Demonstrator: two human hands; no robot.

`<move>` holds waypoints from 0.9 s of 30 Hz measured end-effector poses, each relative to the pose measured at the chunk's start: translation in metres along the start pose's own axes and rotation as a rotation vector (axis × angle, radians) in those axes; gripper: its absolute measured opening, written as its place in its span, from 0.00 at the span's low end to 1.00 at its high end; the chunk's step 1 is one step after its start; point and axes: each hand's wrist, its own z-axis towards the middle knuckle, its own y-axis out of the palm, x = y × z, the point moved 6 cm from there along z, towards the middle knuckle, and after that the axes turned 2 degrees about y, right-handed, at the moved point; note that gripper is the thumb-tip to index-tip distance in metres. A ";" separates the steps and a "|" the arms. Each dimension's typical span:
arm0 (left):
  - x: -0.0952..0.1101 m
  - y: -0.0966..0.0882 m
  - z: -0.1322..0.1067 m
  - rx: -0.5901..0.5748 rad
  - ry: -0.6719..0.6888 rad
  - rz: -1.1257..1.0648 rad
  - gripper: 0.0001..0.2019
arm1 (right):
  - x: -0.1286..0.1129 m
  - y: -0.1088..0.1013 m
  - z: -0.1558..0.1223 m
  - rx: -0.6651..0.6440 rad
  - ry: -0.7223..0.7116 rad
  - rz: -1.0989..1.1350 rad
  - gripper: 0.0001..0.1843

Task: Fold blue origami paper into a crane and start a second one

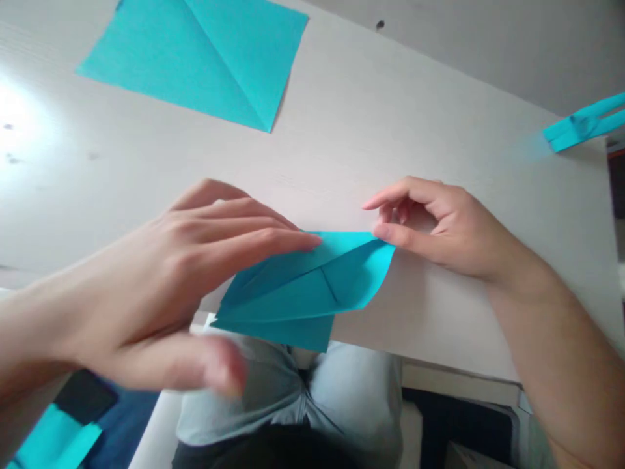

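Note:
A partly folded sheet of turquoise paper [312, 280] lies at the table's front edge, with creases across it and one flap lifted slightly. Its lower corner sticks out past the edge above the person's lap. My left hand [195, 260] rests with its fingers stretched flat on the upper left part of the paper, thumb held apart. At the paper's upper right corner, the thumb of my right hand [434, 228] touches or nearly touches the tip. The right index finger is apart from that thumb, and the other fingers curl loosely.
Farther back on the white table [332, 156] lies a flat turquoise sheet [209, 58] with a diagonal crease. A folded turquoise paper piece [581, 127] sits by the right edge. More turquoise paper [58, 440] is below the table at lower left.

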 end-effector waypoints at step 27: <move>-0.011 0.039 -0.013 0.003 -0.065 0.079 0.40 | -0.009 -0.001 -0.006 -0.119 -0.182 -0.257 0.12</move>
